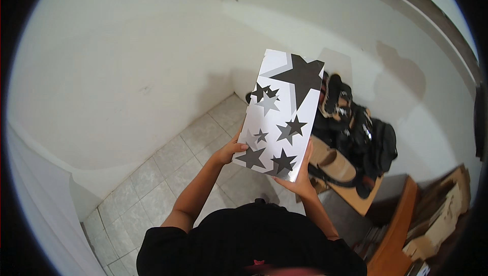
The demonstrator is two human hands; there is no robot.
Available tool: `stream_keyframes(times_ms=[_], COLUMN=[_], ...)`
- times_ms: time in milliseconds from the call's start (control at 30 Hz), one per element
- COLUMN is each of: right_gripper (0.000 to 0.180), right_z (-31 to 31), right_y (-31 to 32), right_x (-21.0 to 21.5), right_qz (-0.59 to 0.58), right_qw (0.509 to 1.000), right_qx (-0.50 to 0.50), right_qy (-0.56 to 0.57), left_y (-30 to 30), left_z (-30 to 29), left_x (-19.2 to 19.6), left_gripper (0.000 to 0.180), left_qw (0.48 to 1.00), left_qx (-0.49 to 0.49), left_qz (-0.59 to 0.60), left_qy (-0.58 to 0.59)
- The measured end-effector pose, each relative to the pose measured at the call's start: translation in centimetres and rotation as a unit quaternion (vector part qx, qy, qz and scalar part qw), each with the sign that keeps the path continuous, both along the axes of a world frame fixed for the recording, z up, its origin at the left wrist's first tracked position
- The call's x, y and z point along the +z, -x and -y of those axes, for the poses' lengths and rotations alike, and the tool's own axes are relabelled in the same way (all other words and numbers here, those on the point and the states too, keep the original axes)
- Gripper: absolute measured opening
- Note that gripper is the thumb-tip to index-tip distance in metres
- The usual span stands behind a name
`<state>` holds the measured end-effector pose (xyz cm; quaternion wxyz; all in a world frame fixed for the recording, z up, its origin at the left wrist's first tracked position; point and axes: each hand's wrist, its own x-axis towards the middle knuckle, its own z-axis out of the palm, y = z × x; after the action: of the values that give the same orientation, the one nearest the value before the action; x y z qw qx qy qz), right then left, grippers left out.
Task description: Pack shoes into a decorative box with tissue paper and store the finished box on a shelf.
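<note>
Head view: left hand [228, 152] and right hand [301, 180] pinch the star-patterned box [279, 116] near its lower corners above tiled floor [170, 161], left thumb on its face, right fingers along its side.

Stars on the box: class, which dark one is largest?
The dark star at the top right of the box; the other dark stars are all much smaller.

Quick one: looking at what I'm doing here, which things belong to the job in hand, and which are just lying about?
In the job:
Star-patterned box
Left hand, gripping its left edge
Right hand, gripping its lower right corner

Lying about:
Beige shoe
Pile of dark footwear
Light wooden surface under the footwear
Cardboard, lower right
</note>
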<state>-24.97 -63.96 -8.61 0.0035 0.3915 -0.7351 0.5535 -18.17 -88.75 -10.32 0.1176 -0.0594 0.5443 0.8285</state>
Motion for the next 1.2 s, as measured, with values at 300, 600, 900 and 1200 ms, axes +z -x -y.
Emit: stream_keyframes(times_ms=[300, 600, 900, 1200], right_gripper=[0.121, 0.123, 0.118, 0.127], right_z=[6.4, 24.4, 43.3, 52.8], right_y=[18.5, 30.7, 37.6, 48.0], right_x=[-10.8, -6.6, 4.0, 14.9], right_qz=[-0.164, -0.172, -0.251, -0.389], right_qw=[0.986, 0.972, 0.948, 0.902], right_qx=[0.016, 0.089, 0.069, -0.014], right_qy=[-0.018, 0.131, 0.183, 0.186], left_y=[15.7, 25.7, 32.0, 44.9], left_z=[4.6, 19.5, 38.4, 48.2], left_x=[-14.1, -7.4, 3.9, 15.9], left_gripper=[0.100, 0.126, 0.097, 0.072], left_qw=[0.991, 0.918, 0.875, 0.746], left_qx=[0.082, 0.211, 0.227, 0.255], left_qz=[-0.093, -0.333, -0.317, -0.477], left_qy=[-0.052, 0.049, 0.286, 0.387])
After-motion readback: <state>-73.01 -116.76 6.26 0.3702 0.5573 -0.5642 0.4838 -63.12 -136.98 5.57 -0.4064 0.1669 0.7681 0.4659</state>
